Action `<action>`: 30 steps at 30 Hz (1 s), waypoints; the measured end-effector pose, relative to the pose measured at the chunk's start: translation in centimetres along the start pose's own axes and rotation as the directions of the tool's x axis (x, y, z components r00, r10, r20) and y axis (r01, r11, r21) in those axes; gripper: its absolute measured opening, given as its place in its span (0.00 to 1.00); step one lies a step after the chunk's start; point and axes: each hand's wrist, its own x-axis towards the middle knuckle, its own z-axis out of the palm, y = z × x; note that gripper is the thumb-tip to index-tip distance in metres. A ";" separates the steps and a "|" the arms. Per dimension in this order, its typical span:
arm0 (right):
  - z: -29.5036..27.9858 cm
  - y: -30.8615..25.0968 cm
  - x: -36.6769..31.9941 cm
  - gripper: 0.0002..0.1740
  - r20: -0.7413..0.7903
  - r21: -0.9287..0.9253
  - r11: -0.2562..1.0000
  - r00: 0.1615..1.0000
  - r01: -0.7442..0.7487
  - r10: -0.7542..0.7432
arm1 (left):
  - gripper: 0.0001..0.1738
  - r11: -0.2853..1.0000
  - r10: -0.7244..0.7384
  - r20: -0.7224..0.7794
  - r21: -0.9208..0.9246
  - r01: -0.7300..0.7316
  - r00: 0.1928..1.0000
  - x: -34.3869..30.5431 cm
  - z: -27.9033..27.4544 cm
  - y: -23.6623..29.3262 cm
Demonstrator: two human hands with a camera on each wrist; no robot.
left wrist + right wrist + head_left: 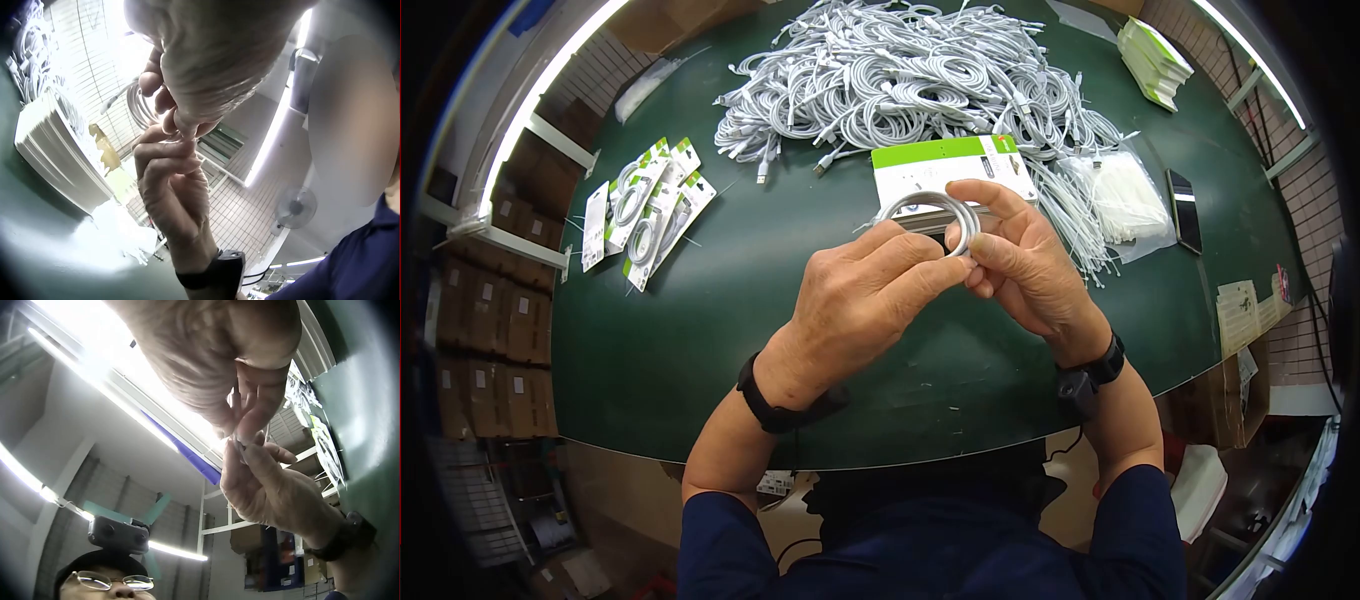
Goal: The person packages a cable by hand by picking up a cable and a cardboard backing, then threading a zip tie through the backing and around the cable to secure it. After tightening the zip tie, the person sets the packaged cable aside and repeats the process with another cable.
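While black bands point(775, 400) circle both wrists near the front edge of the green table point(730, 270), the left hand point(862, 285) and right hand point(1032, 262) meet above it, fingertips together. The right hand grips a coil point(967, 224) between thumb and finger; the left hand's curled fingers pinch at the coil's near right side, just beside the right thumb. Whether a tie is caught between those tips cannot be told. The coil is raised clear of the table and extends left and away from the shared pinch point, its hollow ring tilted and broader from left to right; both hands touch it, so neither is nearer. It looks pale grey and smooth, several turns bunched together, with a plug point(110, 104) jutting out on the left. Just beyond lies a pack point(925, 172) with a green top strip. Well to the left lie carded cables point(670, 205); to the right, loose ties point(1072, 215), a bag point(1130, 200) of ties and a phone point(1186, 212). At the back rises a cable heap point(900, 90), with cards point(1148, 68) far right.
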 end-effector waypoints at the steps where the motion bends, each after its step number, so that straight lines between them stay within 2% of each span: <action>1: 0.0 -0.1 0.0 0.34 0.015 -0.029 1.000 1.000 0.009 -0.009 | 0.17 1.000 0.012 -0.016 -0.009 -0.013 1.000 0.0 -0.1 -0.1; 5: 0.0 -0.4 -0.1 0.33 0.086 -0.068 0.996 0.995 0.062 -0.056 | 0.16 0.994 0.030 -0.027 -0.101 -0.033 0.999 0.2 -0.5 -0.3; 8: -0.3 -0.5 0.0 0.35 0.101 -0.331 0.931 0.987 0.156 -0.129 | 0.15 0.994 0.022 -0.007 -0.108 -0.023 1.000 0.2 -0.8 -0.5; 11: -0.5 -0.7 -0.3 0.37 0.127 -0.672 0.657 0.927 0.341 -0.352 | 0.15 0.996 0.009 -0.006 -0.091 -0.009 1.000 0.2 -1.0 -0.7; 12: -0.8 -0.8 0.0 0.40 0.182 -0.734 0.548 0.894 0.401 -0.409 | 0.15 0.996 0.009 -0.013 -0.091 -0.010 1.000 0.2 -1.1 -0.7; 15: -0.3 -1.4 0.1 0.37 0.416 -0.804 0.217 0.785 0.553 -0.459 | 0.15 0.996 0.005 0.011 -0.090 -0.004 1.000 0.1 -1.3 -0.7; 16: 0.0 -0.9 0.1 0.31 0.396 -0.780 0.270 0.779 0.564 -0.486 | 0.15 0.996 0.004 0.027 -0.092 -0.001 1.000 0.1 -1.3 -0.7; 19: 0.0 0.4 -0.1 0.26 0.322 -0.718 0.418 0.797 0.557 -0.511 | 0.16 0.998 -0.005 0.055 -0.068 0.008 0.998 0.0 -1.1 -0.5; 25: -0.5 -0.3 0.4 0.17 0.491 -0.712 0.212 0.691 0.669 -0.531 | 0.16 0.996 0.013 0.049 -0.087 -0.008 0.999 0.0 -1.2 -0.2; 28: -1.0 -0.1 0.3 0.14 0.439 -0.688 0.344 0.744 0.639 -0.504 | 0.16 0.999 0.013 0.085 -0.053 -0.008 0.996 0.0 -1.3 0.1; 30: -1.0 -0.2 0.3 0.14 0.436 -0.688 0.352 0.749 0.635 -0.498 | 0.16 0.998 0.019 0.081 -0.054 -0.015 0.997 0.0 -1.2 0.0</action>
